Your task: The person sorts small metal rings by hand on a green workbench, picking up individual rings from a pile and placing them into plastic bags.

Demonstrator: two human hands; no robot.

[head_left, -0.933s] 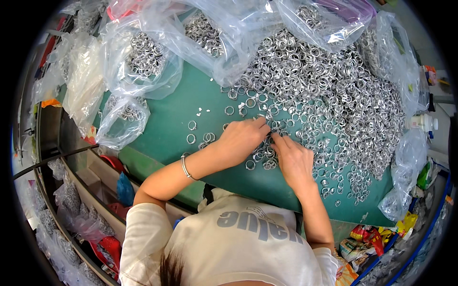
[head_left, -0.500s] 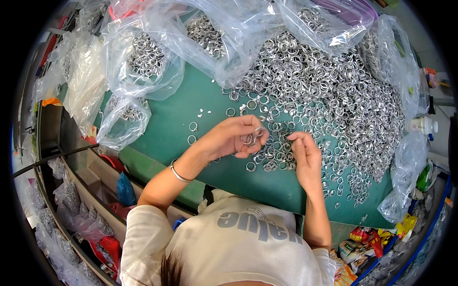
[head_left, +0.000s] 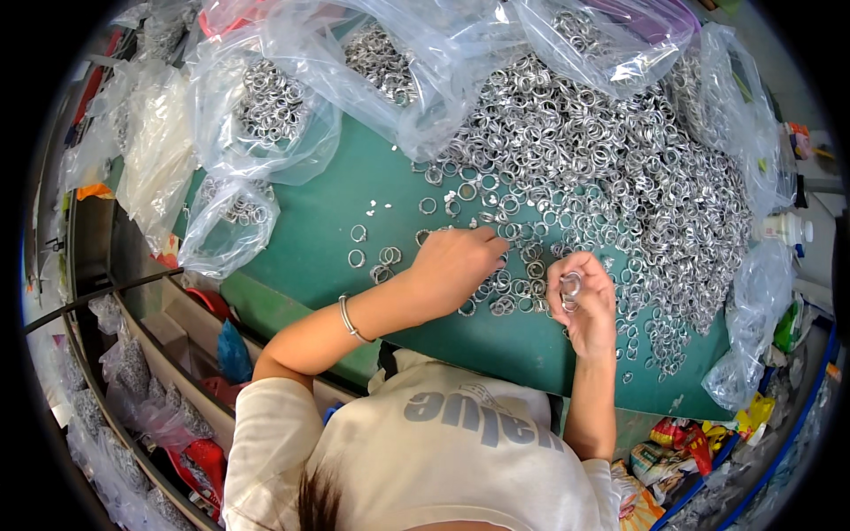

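Observation:
A big heap of small silver metal rings (head_left: 611,168) covers the right part of the green table (head_left: 319,221). My left hand (head_left: 456,265) rests palm down on loose rings at the heap's near edge, fingers curled over them. My right hand (head_left: 580,301) is lifted slightly and pinches a few silver rings (head_left: 571,285) between thumb and fingers. A thin bracelet (head_left: 350,319) circles my left wrist. A few single rings (head_left: 372,257) lie apart on the green surface left of my left hand.
Clear plastic bags holding rings (head_left: 270,102) lie along the table's back and left. More bags (head_left: 753,292) hang at the right edge. A white bottle (head_left: 788,228) stands at right. Shelves with bagged parts (head_left: 133,380) sit lower left; colourful packets (head_left: 673,442) lie lower right.
My left hand dropped from holding a ring up to lying flat on the loose rings. My right hand lifted and now holds a few rings near the heap's edge.

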